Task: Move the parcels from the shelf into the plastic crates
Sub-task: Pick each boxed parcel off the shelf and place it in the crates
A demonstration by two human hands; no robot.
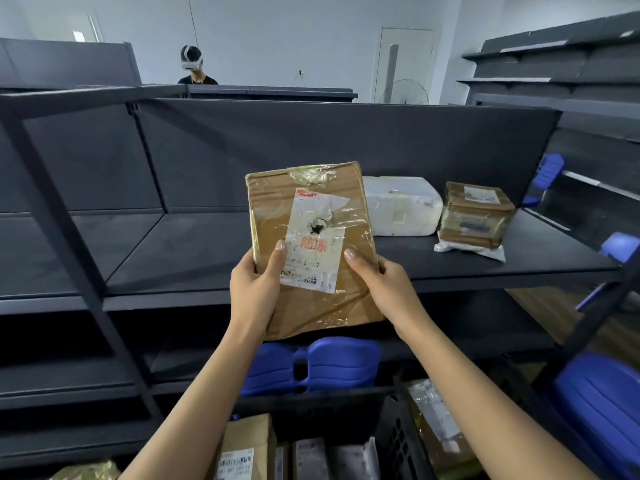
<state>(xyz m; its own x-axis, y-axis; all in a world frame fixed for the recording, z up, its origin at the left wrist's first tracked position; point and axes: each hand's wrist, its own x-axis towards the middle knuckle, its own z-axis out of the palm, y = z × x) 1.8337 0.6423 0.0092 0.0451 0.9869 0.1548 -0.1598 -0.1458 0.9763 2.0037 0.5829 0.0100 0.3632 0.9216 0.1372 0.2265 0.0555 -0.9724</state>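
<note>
The cardboard parcel [313, 216] is pinched at its lower corners by the left grip [254, 292] and right grip [388, 289], long axis upright; the crate [398, 441] is seen directly below.

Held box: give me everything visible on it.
The cardboard parcel is flat, brown, wrapped in glossy clear tape. A white shipping label on its front has a torn dark hole and red characters. It is held upright, slightly tilted, facing the camera, in front of the shelf. The left hand and right hand grip its lower corners, thumbs on the front.
</note>
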